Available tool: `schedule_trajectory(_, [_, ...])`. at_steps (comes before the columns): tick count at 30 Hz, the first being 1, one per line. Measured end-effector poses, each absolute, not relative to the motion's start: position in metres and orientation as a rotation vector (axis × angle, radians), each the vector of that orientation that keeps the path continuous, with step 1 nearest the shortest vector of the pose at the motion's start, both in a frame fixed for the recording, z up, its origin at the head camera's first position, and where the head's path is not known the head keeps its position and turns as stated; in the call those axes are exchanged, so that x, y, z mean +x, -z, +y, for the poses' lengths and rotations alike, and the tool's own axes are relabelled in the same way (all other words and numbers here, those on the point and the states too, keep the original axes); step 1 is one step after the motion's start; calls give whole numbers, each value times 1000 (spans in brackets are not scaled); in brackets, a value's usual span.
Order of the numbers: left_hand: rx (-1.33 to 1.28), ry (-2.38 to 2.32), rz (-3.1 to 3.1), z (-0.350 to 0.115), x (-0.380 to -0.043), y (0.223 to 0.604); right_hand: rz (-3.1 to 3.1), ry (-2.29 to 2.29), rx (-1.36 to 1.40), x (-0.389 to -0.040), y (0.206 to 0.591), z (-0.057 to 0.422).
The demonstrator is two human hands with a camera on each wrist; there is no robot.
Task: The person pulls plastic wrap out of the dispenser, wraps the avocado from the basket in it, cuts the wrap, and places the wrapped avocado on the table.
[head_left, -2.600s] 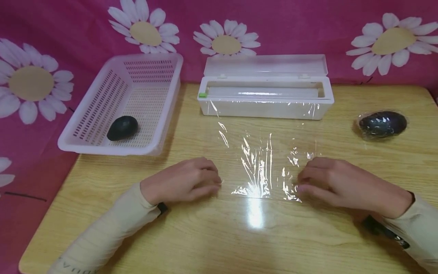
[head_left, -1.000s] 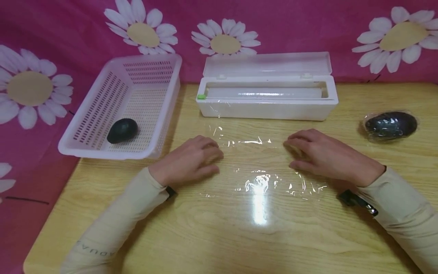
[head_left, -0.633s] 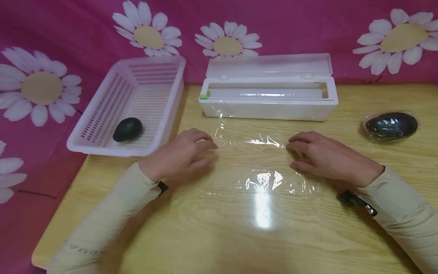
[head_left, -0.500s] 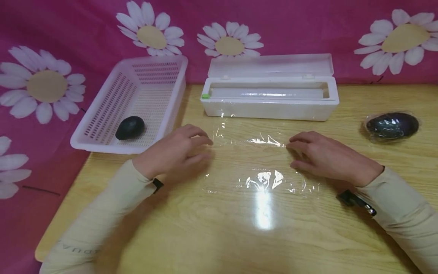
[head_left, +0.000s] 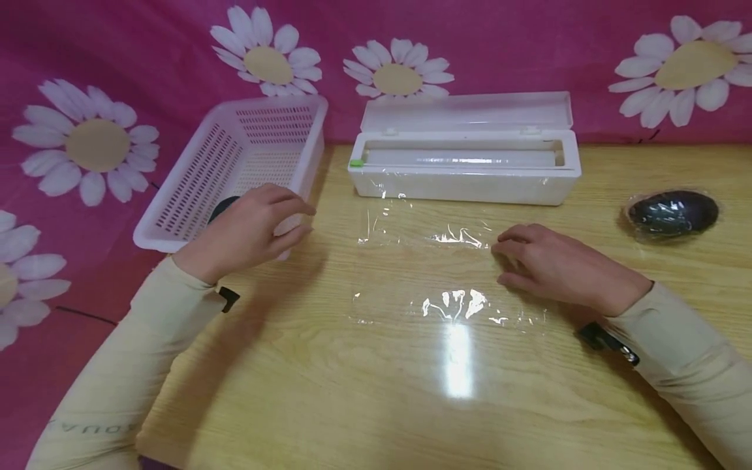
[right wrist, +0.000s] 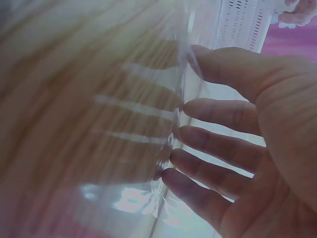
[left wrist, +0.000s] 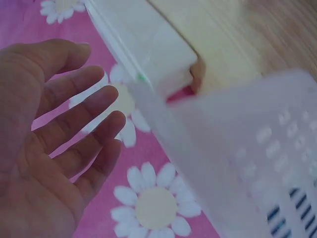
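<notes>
A sheet of clear cling film (head_left: 464, 303) lies on the table, drawn out from the white dispenser box (head_left: 470, 186). My right hand (head_left: 566, 271) rests at the film's right edge, fingers loosely bent; in the right wrist view its fingertips (right wrist: 190, 131) touch the film's edge. Over the near right rim of the white basket (head_left: 276, 121) hovers my left hand (head_left: 249, 228), fingers spread and holding nothing. Behind it a dark avocado (head_left: 222, 207) in the basket is mostly hidden. Another avocado (head_left: 672, 214), wrapped in film, lies at the right.
The dispenser's lid (head_left: 467, 112) stands raised at the back, with a film roll (head_left: 461, 158) inside and a green tab (head_left: 356, 163) at its left end. A pink flowered cloth (head_left: 499, 46) hangs behind the wooden table (head_left: 352, 405).
Both hands moved away from me along the film earlier. My left hand then left the film and went left to the basket, covering most of the avocado. The right hand stays at the film's edge.
</notes>
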State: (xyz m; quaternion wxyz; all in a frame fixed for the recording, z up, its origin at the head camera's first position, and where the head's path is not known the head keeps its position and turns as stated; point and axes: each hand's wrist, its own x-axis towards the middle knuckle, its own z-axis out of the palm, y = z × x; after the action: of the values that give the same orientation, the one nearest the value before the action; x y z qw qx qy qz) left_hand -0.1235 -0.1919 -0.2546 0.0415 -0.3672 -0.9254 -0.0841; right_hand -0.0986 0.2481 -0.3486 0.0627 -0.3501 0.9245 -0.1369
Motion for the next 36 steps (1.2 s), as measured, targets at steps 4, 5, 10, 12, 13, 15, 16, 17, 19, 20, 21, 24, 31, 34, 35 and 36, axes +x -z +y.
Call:
schedule_trajectory(4, [-1018,310,-2872,-203,-126,250,2800,414,-1054,-99,349,249])
schedule_trajectory(5, [-992,324,-2880,-206,-126,249,2802,416,-1054,-99,349,249])
schedule_trajectory(10, [-881,366,-2910,-217,-134,251,2799,419,-1050,-100,350,250])
schedule_trajectory(12, [-824,380,-2937,-221,-138,253,2793,423,-1029,-100,350,250])
schedule_trajectory(13, [-786,382,-2953,-224,-139,254,2789,425,-1020,-100,350,250])
schedule_trajectory(15, [-701,379,-2997,-230,-142,257,2784,429,-1007,-100,350,250])
schedule_trajectory(16, [-660,377,-3018,-233,-144,258,2783,432,-1001,-99,349,250])
schedule_trajectory(17, [-619,381,-3038,-237,-146,259,2782,435,-997,-99,349,250])
schedule_trajectory(19, [-550,391,-3066,-243,-149,262,2784,439,-998,-99,349,250])
schedule_trajectory(20, [-527,397,-3075,-246,-152,264,2786,441,-999,-99,349,250])
schedule_trajectory(21, [-505,408,-3079,-249,-154,266,2789,443,-1003,-99,349,250])
schedule_trajectory(24, [-437,414,-3086,-260,-158,272,2787,440,-1006,-99,349,249])
schedule_trajectory(31, [-325,334,-3151,-281,-164,283,2792,447,-1009,-98,349,249])
schedule_trajectory(34, [-230,317,-3214,-289,-169,288,2796,439,-1011,-99,349,249])
schedule_trajectory(35, [-192,315,-3237,-291,-170,289,2795,433,-1008,-99,349,249])
schedule_trajectory(36, [-151,312,-3263,-293,-172,289,2793,430,-1008,-99,349,249])
